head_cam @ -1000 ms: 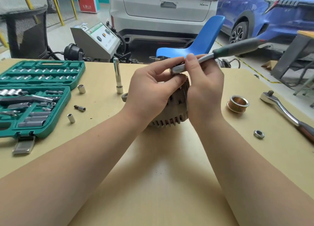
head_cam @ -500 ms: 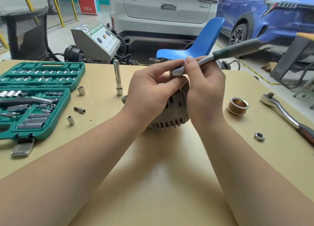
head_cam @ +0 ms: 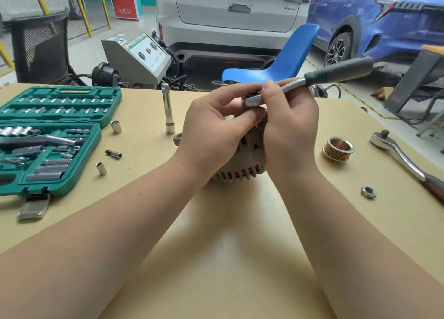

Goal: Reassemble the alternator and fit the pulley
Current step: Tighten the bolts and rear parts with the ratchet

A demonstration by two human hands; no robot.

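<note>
The grey finned alternator [head_cam: 242, 167] stands on the table centre, mostly hidden behind both hands. A small ratchet with a dark green handle [head_cam: 336, 72] sits with its chrome head on the alternator's top. My left hand [head_cam: 213, 129] curls round the ratchet head and the alternator's upper edge. My right hand [head_cam: 288, 131] pinches the ratchet's chrome neck, fingers curled behind it. The brass-coloured grooved pulley [head_cam: 337, 149] lies on the table to the right, with a loose nut [head_cam: 368, 192] nearer me.
An open green socket case [head_cam: 48, 138] fills the left side, with several loose sockets [head_cam: 116, 126] beside it. An extension bar [head_cam: 168, 109] stands upright behind the alternator. A larger ratchet [head_cam: 403, 160] lies at the right edge. A blue chair and parked cars lie beyond the table.
The ratchet handle has swung slightly, its tip now a little lower and further right. Both hands stay on the ratchet head above the alternator.
</note>
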